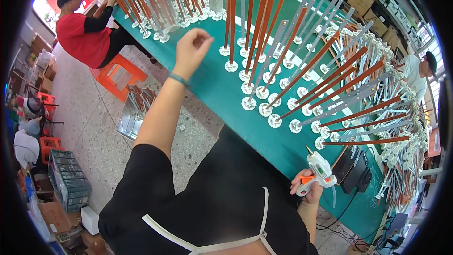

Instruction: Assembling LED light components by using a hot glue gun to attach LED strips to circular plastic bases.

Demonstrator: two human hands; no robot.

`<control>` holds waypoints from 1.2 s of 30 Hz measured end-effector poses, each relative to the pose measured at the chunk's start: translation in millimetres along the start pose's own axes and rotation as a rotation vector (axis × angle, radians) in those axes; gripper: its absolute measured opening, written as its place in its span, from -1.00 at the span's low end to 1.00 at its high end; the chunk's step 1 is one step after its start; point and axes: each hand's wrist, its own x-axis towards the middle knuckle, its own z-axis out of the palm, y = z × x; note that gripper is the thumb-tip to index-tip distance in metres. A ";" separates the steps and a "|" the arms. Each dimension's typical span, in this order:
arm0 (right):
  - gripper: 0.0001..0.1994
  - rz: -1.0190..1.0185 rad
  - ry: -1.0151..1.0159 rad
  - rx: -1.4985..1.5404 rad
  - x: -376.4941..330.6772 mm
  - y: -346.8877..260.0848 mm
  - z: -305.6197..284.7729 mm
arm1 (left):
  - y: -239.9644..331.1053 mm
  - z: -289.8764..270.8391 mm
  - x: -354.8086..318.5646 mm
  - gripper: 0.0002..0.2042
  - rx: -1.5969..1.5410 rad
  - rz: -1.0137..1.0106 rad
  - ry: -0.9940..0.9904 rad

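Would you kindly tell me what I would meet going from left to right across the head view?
Wire crate → metal bin holding brown strips → raised left hand → white-and-orange glue gun held in the right hand → person in white.

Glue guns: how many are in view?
1: the white-and-orange glue gun in the right hand, near the edge of the green table. Others may be hidden.
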 end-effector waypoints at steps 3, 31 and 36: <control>-0.55 -0.006 -0.007 -0.003 1.1 1.6 -1.9 | 22.0 -1.1 -33.3 -0.82 0.216 0.166 -0.260; -0.58 0.022 0.131 -0.138 3.1 -0.8 12.2 | -114.4 -138.2 56.6 -0.57 0.512 -0.096 0.397; -0.59 -0.043 0.129 -0.116 -0.1 -0.7 10.9 | -143.0 -137.6 75.1 -0.63 0.533 -0.120 0.454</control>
